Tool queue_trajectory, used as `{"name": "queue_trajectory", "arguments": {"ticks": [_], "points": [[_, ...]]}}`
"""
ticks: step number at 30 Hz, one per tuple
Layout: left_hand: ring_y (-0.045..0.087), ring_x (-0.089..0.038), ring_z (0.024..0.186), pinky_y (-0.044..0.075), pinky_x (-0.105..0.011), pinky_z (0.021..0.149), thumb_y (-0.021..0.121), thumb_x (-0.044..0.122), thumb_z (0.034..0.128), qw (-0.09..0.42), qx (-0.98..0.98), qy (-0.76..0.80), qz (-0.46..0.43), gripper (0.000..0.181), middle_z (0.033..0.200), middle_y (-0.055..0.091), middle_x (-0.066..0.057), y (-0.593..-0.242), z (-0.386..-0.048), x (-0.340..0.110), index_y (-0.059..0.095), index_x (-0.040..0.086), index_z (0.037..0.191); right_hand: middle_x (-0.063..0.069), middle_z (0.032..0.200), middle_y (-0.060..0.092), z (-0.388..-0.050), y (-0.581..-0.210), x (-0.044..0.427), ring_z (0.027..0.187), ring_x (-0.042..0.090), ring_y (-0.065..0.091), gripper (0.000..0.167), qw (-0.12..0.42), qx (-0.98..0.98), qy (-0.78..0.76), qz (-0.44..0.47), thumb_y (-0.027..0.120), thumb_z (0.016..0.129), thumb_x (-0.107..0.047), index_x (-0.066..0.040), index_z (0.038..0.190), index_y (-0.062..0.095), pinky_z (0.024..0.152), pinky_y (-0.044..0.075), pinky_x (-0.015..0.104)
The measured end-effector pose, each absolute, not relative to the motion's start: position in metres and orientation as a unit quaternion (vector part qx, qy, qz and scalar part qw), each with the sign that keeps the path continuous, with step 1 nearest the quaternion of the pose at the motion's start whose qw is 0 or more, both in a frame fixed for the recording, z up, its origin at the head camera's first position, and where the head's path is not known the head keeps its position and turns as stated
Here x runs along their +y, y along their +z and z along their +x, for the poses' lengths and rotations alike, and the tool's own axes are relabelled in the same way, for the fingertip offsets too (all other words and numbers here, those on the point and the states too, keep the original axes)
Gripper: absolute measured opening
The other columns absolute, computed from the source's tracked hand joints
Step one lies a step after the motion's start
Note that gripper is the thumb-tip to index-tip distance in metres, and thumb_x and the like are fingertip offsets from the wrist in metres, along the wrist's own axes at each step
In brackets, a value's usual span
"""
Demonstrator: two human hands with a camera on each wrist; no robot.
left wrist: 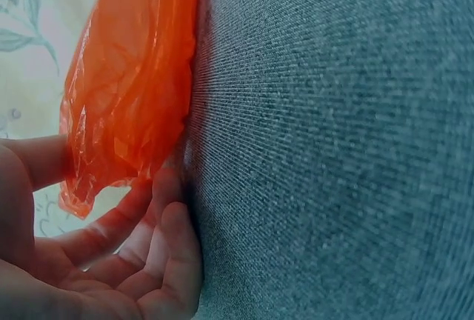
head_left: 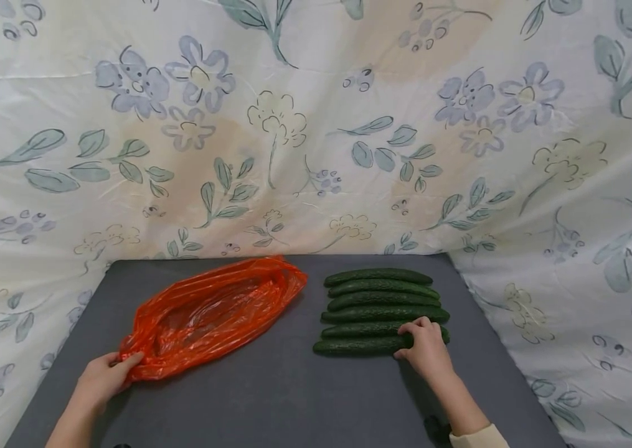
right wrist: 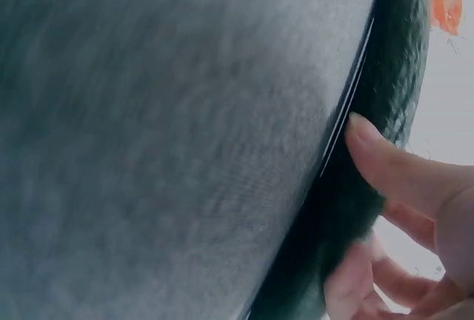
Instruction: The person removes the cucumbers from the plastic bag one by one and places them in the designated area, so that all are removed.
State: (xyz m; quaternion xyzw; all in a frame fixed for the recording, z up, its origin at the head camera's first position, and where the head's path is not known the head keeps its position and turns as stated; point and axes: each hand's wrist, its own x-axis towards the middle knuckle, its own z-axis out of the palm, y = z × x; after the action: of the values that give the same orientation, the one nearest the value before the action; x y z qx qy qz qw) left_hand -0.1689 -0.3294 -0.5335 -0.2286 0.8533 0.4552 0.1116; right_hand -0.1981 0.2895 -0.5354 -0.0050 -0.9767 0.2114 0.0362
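A crinkled orange-red plastic bag (head_left: 209, 314) lies on the left half of the table. My left hand (head_left: 105, 376) pinches its near left end; in the left wrist view the bag's edge runs between thumb and fingers of that hand (left wrist: 111, 253). On the right, several dark green cucumbers (head_left: 380, 298) lie side by side in a row. My right hand (head_left: 424, 348) grips the nearest cucumber (head_left: 355, 346) close to its right end. In the right wrist view the thumb of that hand (right wrist: 415, 209) presses along the cucumber (right wrist: 404, 61), and part of the fingers is hidden behind it.
A grey cloth-covered table (head_left: 271, 398) holds everything. Floral fabric (head_left: 316, 124) hangs behind it and along both sides. A small dark object (head_left: 436, 429) shows beside the right wrist.
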Motion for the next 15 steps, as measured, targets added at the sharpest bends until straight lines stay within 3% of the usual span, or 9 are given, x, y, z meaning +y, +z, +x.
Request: {"name": "queue_trajectory", "arguments": {"ticks": [3, 7, 15], "points": [[0.062, -0.013, 0.074, 0.056, -0.028, 0.065, 0.062, 0.055, 0.0946, 0.112, 0.855, 0.453, -0.227, 0.088, 0.096, 0.063, -0.018, -0.533, -0.167, -0.329, 0.042, -0.021, 0.135, 0.008, 0.109, 0.059, -0.199, -0.539, 0.293, 0.106, 0.034, 0.052, 0.047, 0.024, -0.979, 0.203, -0.010, 0.093, 0.069, -0.025, -0.014, 0.104, 0.063, 0.069, 0.048, 0.045], [0.062, -0.012, 0.074, 0.056, -0.028, 0.066, 0.062, 0.053, 0.0956, 0.115, 0.855, 0.455, -0.220, 0.087, 0.098, 0.063, -0.019, -0.532, -0.167, -0.329, 0.041, -0.021, 0.135, 0.007, 0.105, 0.058, -0.203, -0.541, 0.299, 0.101, 0.031, 0.053, 0.049, 0.018, -0.970, 0.240, -0.002, 0.094, 0.068, -0.025, -0.014, 0.101, 0.059, 0.076, 0.047, 0.045], [0.063, -0.013, 0.078, 0.058, -0.032, 0.069, 0.059, 0.047, 0.0986, 0.129, 0.857, 0.460, -0.192, 0.079, 0.103, 0.063, -0.022, -0.529, -0.169, -0.328, 0.040, -0.020, 0.137, 0.009, 0.115, 0.059, -0.203, -0.528, 0.309, 0.101, 0.028, 0.055, 0.050, -0.006, -0.949, 0.315, -0.013, 0.089, 0.077, -0.024, -0.012, 0.118, 0.064, 0.080, 0.048, 0.046]]}}
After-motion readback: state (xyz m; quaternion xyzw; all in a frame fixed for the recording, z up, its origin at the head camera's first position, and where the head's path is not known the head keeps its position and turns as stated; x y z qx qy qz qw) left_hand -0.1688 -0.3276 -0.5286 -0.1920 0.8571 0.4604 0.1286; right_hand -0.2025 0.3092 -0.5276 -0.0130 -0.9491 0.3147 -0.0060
